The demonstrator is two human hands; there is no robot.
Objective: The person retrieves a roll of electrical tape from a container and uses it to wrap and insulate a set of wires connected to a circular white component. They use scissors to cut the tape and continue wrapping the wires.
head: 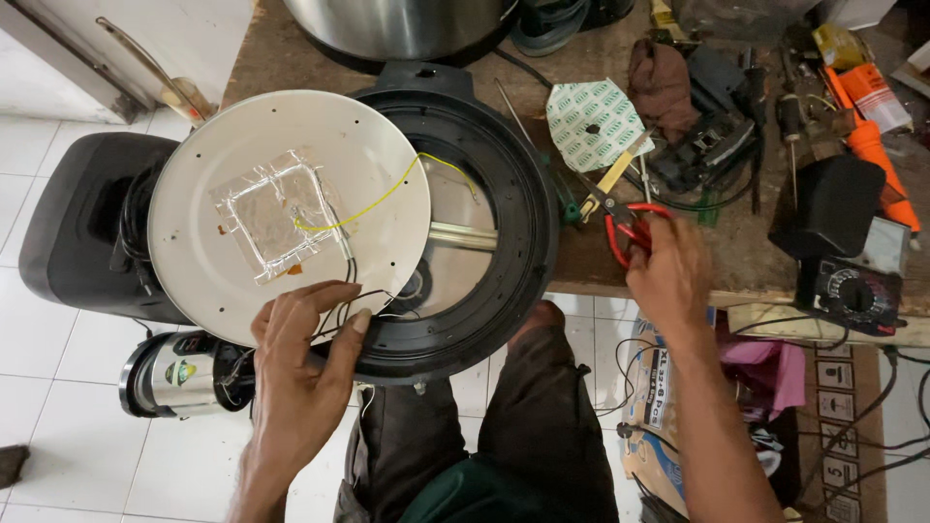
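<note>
My left hand grips the near rim of a round black appliance lid and the pale metal disc tilted up from it. A square foil patch is taped on the disc, and yellow and black wires run from it into the lid. My right hand reaches onto the wooden bench and closes on the red handles of small cutters, whose jaws point away from me.
A steel pot stands at the back of the bench. Screwdrivers, a black block and a multimeter crowd the right side. A black appliance and a steel canister sit on the tiled floor at left.
</note>
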